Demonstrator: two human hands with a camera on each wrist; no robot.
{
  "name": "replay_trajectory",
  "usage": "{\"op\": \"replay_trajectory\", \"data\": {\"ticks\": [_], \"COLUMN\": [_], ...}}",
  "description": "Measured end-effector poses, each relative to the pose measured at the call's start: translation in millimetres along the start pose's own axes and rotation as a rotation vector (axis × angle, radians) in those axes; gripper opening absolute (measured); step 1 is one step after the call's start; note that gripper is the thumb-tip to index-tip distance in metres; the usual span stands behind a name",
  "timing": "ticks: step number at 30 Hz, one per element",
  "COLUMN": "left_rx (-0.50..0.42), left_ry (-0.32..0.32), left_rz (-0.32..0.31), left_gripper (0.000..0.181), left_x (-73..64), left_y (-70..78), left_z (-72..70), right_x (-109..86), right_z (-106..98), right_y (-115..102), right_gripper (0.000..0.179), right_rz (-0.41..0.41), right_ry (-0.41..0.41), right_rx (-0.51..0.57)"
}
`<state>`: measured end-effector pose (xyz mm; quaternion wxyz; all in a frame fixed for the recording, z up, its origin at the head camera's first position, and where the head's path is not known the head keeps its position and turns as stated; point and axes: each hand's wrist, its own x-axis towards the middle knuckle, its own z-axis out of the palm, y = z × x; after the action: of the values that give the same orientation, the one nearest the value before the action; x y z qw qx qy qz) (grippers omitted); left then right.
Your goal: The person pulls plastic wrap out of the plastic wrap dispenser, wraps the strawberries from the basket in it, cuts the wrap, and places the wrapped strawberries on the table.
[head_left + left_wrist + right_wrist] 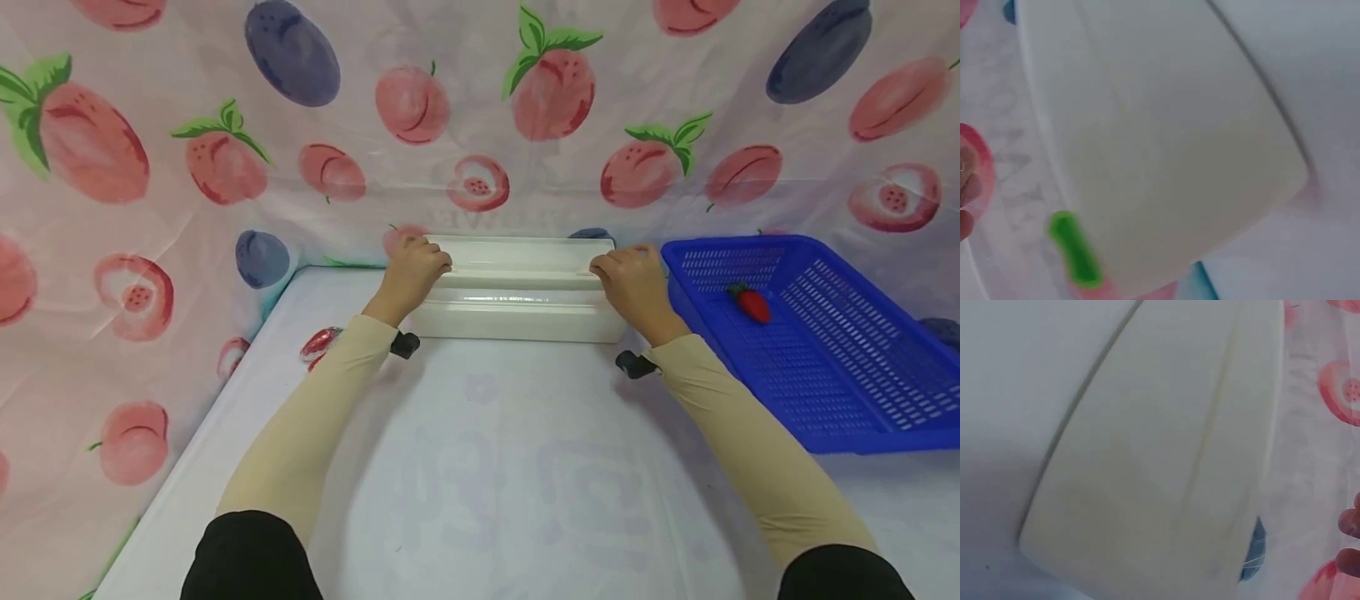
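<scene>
A long white plastic-wrap dispenser (517, 321) lies across the back of the table, with glossy clear film along its lengthwise groove. My left hand (412, 271) is at its left end, fingers curled, thumb and fingertips pinching the clear wrap. At the right end my right hand (633, 283) pinches the wrap in the same way. Both wrist views show the dispenser's smooth white body (1166, 125) close up. There, the left fingertips (967, 181) and right fingertips (1350, 522) are at the frame edges, apart from the body. The film itself is barely visible.
A blue perforated basket (795, 367) stands on the right, holding a red strawberry (752, 304). A shiny red item (318, 343) lies on the left, partly behind the left sleeve. A fruit-printed cloth (480, 108) hangs behind the white-covered table (510, 483).
</scene>
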<state>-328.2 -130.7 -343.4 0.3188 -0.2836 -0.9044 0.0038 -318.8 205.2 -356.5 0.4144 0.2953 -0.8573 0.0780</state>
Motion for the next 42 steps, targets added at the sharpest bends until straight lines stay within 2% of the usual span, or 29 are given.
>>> {"op": "replay_trajectory", "data": {"ticks": [3,6,8,12,14,16,20,24,29,32,38,40,42], "left_rx": [-0.024,-0.048,-0.058,-0.064,-0.054,-0.054,0.001,0.088,0.120,0.100,0.024,-0.010,-0.042], "left_ry": [0.014,0.011,0.015,0.029,0.006,-0.044,-0.127,-0.128,-0.037,0.016,0.117,0.158,0.188], "left_rz": [0.001,0.042,0.109,0.290,0.356,0.386,0.399,0.409,0.407,0.396,0.401,0.375,0.317], "left_gripper": [0.011,0.012,0.015,0.020,0.021,0.023,0.015,0.009,0.013,0.006,0.019,0.019,0.022], "left_x": [1.7,2.0,0.7,-2.9,-4.2,-5.0,-6.2,-10.1,-19.0,-24.1,-32.8,-33.7,-32.9], "left_y": [-2.3,-4.7,-6.2,-7.0,-6.5,-5.1,-2.6,-1.7,-4.5,-7.5,-14.1,-14.7,-14.3], "left_z": [-8.0,-14.6,-18.6,-26.7,-29.8,-33.5,-38.0,-38.4,-37.5,-37.0,-34.8,-35.3,-36.6], "right_x": [3.6,5.8,6.5,7.4,7.8,8.4,9.1,9.4,7.8,7.1,6.6,6.9,7.5], "right_z": [-6,-9,-10,-9,-8,-8,-8,-9,-10,-11,-14,-16,-18], "right_y": [-1,-1,-1,0,1,2,2,0,0,0,2,2,3], "right_gripper": [0.008,0.008,0.007,0.005,0.004,0.004,0.004,0.006,0.006,0.006,0.008,0.009,0.010], "right_rz": [0.014,0.026,0.028,0.039,0.048,0.058,0.073,0.073,0.063,0.060,0.040,0.023,0.008], "right_ry": [0.005,0.003,0.003,0.006,0.008,0.007,0.004,-0.008,-0.014,-0.011,0.004,0.012,0.026], "right_rx": [-0.003,0.000,0.004,0.010,0.015,0.022,0.035,0.045,0.042,0.037,0.035,0.028,0.024]}}
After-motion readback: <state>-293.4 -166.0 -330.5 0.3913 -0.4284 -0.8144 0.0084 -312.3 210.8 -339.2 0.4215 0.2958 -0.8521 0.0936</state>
